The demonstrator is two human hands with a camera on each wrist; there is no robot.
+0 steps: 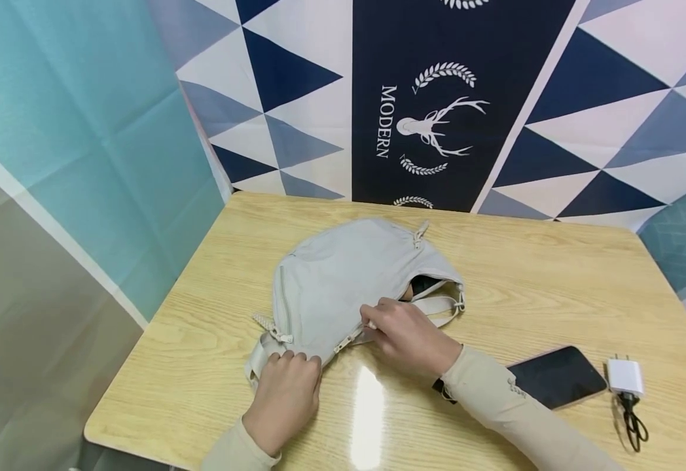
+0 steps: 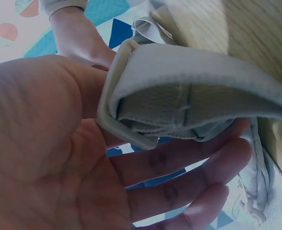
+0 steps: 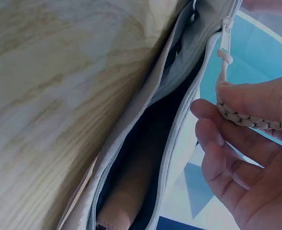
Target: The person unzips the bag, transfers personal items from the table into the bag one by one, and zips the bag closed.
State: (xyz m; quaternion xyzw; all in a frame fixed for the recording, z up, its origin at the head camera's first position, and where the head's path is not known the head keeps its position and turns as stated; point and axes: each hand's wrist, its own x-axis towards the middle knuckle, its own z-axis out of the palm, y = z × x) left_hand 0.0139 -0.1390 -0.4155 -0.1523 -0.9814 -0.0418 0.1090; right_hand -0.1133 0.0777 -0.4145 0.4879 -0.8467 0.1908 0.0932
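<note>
A pale grey sling bag (image 1: 343, 268) lies on the wooden table, its main zip partly undone. My left hand (image 1: 287, 396) grips the bag's near left end, fingers curled over the edge. In the left wrist view, a strap (image 2: 189, 67) with a plastic buckle (image 2: 110, 91) passes in front of the palm; the fingertips' hold is partly hidden. The braided zip pull (image 3: 249, 120) is pinched between thumb and fingers of my right hand (image 1: 410, 337). Its cord runs to the zip slider (image 3: 227, 36). Through the opening, a brown item (image 3: 126, 201) shows inside the dark interior.
A dark-screened phone (image 1: 558, 376) lies to the right, partly behind the right sleeve. Beside it is a white plug charger (image 1: 624, 376) with a coiled black cable (image 1: 634, 422). Patterned cloth (image 1: 296, 85) hangs behind the table, and a teal curtain (image 1: 101, 131) is at left.
</note>
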